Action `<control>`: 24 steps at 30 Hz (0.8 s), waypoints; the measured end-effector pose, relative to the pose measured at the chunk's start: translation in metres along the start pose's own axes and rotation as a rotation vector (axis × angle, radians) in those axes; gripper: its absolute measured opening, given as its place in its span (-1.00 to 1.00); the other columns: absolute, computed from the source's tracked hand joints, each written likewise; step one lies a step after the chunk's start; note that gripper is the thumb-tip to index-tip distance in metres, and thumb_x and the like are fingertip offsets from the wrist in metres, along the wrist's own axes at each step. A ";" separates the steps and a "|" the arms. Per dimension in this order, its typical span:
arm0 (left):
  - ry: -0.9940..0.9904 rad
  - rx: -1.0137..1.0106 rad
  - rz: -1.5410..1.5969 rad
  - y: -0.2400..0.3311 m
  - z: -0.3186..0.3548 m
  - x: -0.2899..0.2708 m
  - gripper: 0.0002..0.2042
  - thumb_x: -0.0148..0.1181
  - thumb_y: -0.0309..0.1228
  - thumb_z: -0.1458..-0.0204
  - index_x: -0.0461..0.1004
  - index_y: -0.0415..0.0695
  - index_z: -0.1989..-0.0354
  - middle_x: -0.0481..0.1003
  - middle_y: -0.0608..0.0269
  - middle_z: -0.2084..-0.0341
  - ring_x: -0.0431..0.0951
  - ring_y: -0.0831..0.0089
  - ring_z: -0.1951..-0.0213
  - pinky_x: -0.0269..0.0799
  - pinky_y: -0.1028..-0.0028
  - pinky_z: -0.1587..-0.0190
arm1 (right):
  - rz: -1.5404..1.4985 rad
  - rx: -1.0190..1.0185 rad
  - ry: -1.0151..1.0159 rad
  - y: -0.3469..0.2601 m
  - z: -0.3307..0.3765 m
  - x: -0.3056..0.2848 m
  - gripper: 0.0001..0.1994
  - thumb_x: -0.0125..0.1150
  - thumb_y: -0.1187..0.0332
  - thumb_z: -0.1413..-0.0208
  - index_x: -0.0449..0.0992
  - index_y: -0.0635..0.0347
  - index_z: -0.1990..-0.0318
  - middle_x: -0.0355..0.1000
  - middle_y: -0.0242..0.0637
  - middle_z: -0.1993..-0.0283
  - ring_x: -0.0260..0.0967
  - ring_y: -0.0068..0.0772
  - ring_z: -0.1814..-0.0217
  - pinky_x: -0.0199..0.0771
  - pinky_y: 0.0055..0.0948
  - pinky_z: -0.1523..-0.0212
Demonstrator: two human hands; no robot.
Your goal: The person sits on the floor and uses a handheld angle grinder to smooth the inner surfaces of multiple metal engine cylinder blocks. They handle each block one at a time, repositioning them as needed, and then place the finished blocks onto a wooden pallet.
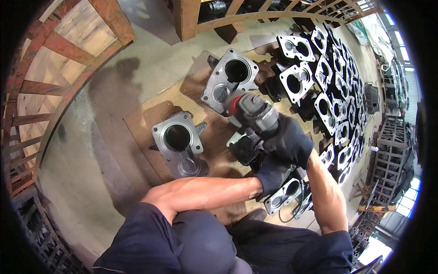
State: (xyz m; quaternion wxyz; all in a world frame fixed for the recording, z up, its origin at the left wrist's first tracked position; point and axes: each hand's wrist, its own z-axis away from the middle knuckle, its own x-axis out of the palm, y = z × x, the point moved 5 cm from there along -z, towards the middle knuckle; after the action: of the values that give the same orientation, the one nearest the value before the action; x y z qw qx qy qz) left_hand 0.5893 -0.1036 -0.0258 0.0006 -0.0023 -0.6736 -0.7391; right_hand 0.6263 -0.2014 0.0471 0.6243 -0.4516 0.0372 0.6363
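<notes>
We judge the power tool heavy and rigid, best held by its body, where our right hand curls closed; we cannot tell our left hand's hold.

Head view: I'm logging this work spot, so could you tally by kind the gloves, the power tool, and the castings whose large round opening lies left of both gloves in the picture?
Dark gloves: 2
Handheld power tool: 1
Metal castings: 3
Total: 6
</notes>
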 end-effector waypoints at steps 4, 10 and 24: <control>0.117 0.052 0.124 0.004 -0.032 -0.025 -0.77 0.04 -0.37 -0.24 0.51 -0.21 0.04 0.54 -0.08 0.13 0.49 0.12 0.06 0.38 0.25 -0.06 | -0.133 -0.095 0.098 -0.005 -0.026 -0.021 -0.57 0.41 0.47 0.22 0.57 0.28 0.07 0.61 -0.25 0.24 0.46 -0.54 0.22 0.52 -0.43 0.10; 0.160 0.148 0.111 0.002 -0.012 -0.010 -0.79 0.06 -0.42 -0.24 0.52 -0.23 0.06 0.55 -0.07 0.15 0.51 0.17 0.05 0.39 0.26 -0.06 | 0.023 -0.058 0.023 0.010 -0.019 -0.006 -0.54 0.45 0.36 0.20 0.58 0.27 0.05 0.63 -0.19 0.19 0.54 -0.49 0.17 0.54 -0.41 0.06; 0.021 0.041 0.185 0.008 -0.002 -0.011 -0.77 0.09 -0.41 -0.27 0.51 -0.22 -0.01 0.56 0.03 0.11 0.51 0.25 0.04 0.38 0.31 -0.07 | -0.038 -0.071 0.050 0.000 -0.002 -0.002 -0.55 0.47 0.34 0.22 0.60 0.27 0.09 0.63 -0.14 0.26 0.52 -0.45 0.25 0.54 -0.37 0.10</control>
State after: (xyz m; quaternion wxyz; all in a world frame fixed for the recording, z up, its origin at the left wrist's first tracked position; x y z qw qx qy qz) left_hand 0.6007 -0.1061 -0.0176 0.0763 -0.0567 -0.6855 -0.7218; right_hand 0.6271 -0.2041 0.0469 0.6188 -0.4897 0.0216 0.6138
